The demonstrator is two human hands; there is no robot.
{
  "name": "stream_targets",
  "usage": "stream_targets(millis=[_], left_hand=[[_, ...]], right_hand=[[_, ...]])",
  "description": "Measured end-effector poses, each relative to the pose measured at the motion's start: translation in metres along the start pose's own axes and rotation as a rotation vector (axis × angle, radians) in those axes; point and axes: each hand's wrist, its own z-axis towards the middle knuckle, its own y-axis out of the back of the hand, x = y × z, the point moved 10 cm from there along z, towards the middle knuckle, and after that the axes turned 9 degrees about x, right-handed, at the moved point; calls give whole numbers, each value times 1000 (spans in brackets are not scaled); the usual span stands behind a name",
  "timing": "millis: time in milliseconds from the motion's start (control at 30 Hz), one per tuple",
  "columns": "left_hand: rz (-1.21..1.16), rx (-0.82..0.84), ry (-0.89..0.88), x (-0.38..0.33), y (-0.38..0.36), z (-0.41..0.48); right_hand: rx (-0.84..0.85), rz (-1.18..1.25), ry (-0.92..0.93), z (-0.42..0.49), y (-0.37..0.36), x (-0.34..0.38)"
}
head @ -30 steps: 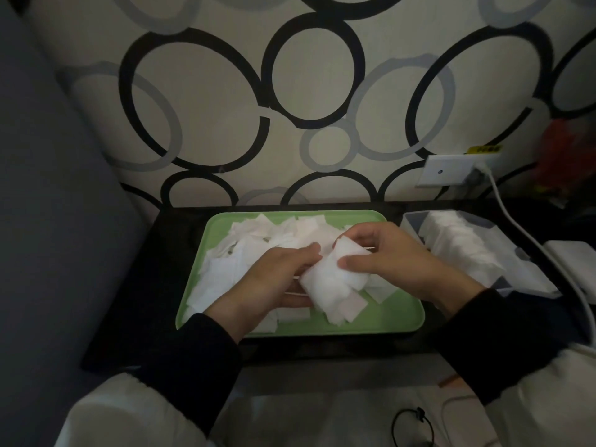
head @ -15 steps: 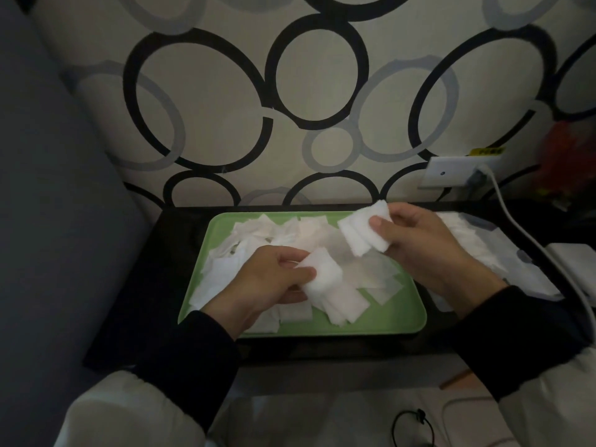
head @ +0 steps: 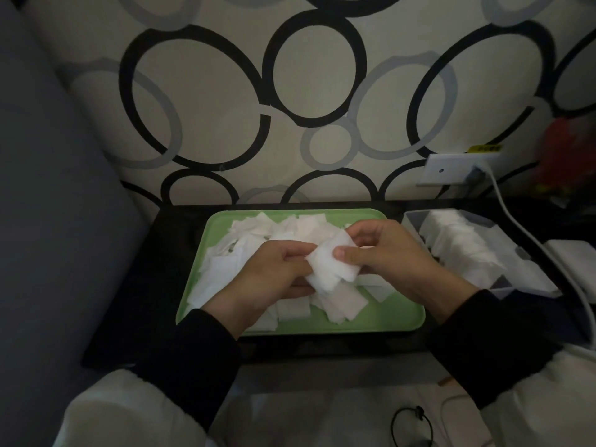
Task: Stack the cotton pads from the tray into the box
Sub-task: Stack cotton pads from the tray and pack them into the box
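head view is showing a dark worktop (head: 129,317) carrying a green tray (head: 403,324) at its middle and a clear box (head: 532,287) toward its right edge. a row of stacked pads (head: 461,246) is already filling much of the box, while a heap of loose cotton pads (head: 225,269) is lying across the tray, so the task is looking partly done with plenty left. over the tray, the left grip (head: 274,275) and right grip (head: 393,256) are both pinching one small bundle (head: 332,269) of pads, fingers curling round it, seemingly evening it up.
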Motion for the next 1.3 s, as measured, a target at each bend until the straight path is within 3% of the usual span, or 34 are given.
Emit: stream_targets(millis=[200,433,633,867,1300], left_hand=[[-141,-39,31,3,4,2],[-79,-2,4,4,1,2],[-124,-198,6,10,24,3],[-235,-291,-99,4,22,3],[-392,-283,-159,0,0,5]], right_hand=[[-48,-98,50,-2,3,7],[-122,-34,38,-5,9,8],[-398,131,49,-15,39,12],[-174,474,-66,-13,-8,5],[-285,378,-83,-17,-7,1]])
